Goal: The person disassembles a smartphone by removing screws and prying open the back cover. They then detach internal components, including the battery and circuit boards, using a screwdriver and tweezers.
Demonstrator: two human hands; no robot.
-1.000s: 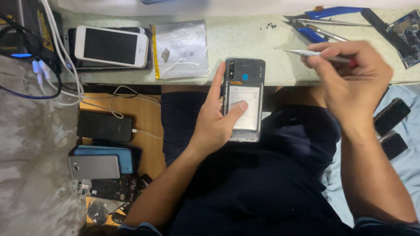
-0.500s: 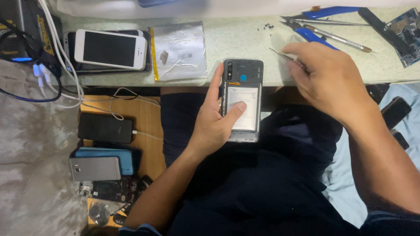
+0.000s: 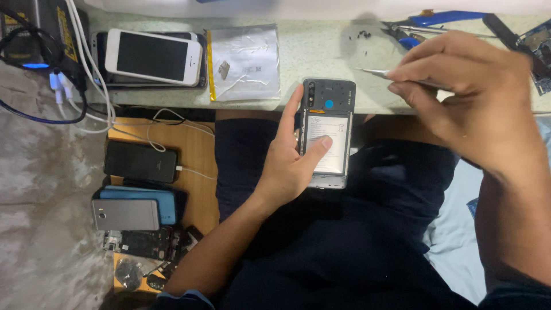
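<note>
Right hand [image 3: 470,97] is covering most of the tweezers [image 3: 373,72]; only the tip is showing. Left hand [image 3: 290,161] is hiding the opened phone [image 3: 327,132]'s left edge. Circuit board [image 3: 539,46] is running off the right frame edge. Tiny screws [image 3: 363,35], upper centre, are too small to resolve.

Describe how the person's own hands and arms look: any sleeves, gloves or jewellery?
Both hands are bare: no gloves, rings or watch show on the left hand or right hand. The forearms are uncovered; a blue sleeve edge shows near the left elbow.
</note>
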